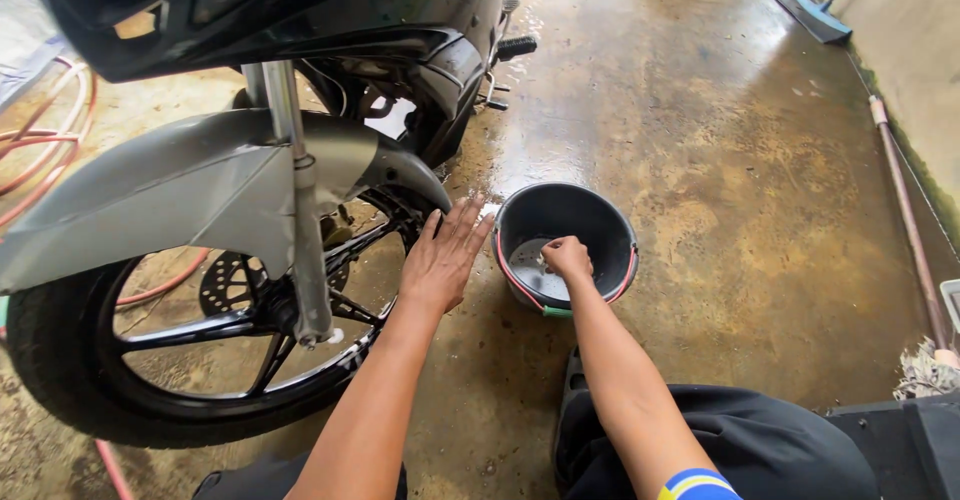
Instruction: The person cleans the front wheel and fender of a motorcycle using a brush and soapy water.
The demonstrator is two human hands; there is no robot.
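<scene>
Meanwhile right hand (567, 257) dips fisted into bucket (610, 222); left hand (445, 256) hovers flat.

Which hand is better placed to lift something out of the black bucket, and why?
Probably the right hand: it is already down inside the bucket, fist closed. The left hand is flat and open beside the front wheel.

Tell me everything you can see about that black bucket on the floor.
The black bucket is round and looks like plastic, standing upright on the wet concrete floor beside the motorcycle's front wheel. A thin red wire handle with a green grip lies folded down along its near rim. A little water, seemingly soapy, sits at the bottom. The right hand reaches down inside it, closed around something small and pale that I cannot make out. The left hand hovers open just beside it, not touching.
</scene>
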